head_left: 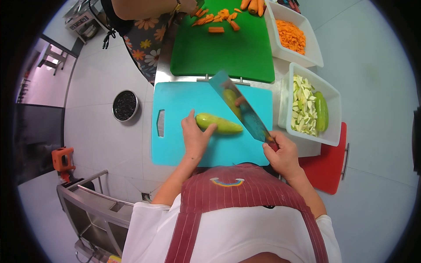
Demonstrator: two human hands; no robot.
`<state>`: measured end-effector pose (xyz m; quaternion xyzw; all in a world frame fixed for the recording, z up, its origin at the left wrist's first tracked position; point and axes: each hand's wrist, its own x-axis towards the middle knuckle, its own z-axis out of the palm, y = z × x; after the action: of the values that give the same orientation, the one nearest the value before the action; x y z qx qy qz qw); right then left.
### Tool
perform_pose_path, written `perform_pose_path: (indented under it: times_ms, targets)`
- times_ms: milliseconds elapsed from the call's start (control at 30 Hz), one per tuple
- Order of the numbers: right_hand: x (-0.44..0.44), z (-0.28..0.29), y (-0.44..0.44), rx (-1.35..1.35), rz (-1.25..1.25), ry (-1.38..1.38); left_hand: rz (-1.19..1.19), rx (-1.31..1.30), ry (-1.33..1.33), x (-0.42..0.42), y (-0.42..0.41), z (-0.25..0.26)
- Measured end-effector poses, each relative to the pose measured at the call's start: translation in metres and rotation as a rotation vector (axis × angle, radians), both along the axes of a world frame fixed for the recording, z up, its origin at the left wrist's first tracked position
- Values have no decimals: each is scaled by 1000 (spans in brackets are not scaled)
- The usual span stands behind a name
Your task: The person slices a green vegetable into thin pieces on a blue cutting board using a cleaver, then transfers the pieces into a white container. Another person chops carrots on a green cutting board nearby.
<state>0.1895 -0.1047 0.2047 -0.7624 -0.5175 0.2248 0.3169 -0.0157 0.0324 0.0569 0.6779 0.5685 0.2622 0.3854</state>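
Note:
A pale green squash (219,124) lies lengthwise on the turquoise cutting board (184,95). My left hand (197,133) grips its left end, with the thumb along the near side. In my right hand (281,154) is a cleaver (245,110), held by its red handle. The broad blade points forward and left over the board, apart from the squash, and its face mirrors the squash. Right of the board stands a white plastic bin (334,113) of cut pale green pieces (303,108), with whole green squash (321,111) along its right side.
Beyond my board, a co-worker's arm (144,8) reaches over a green cutting board (223,56) with carrot pieces (216,30). Another white bin (315,49) holds chopped carrot (291,36). A red board (324,171) juts out at right. On the floor sits a metal bowl (125,105) of dark contents.

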Motion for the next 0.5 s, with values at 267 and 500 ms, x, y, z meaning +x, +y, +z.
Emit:
perform_pose_path:
  times_ms: [267,500]
  targets:
    - [-36,-6,8,-35,19,-270,1,-149,-126,0,7,-20]
    - [-33,-4,15,-24,-2,-324,-22,-197,-81,20,31,-4]
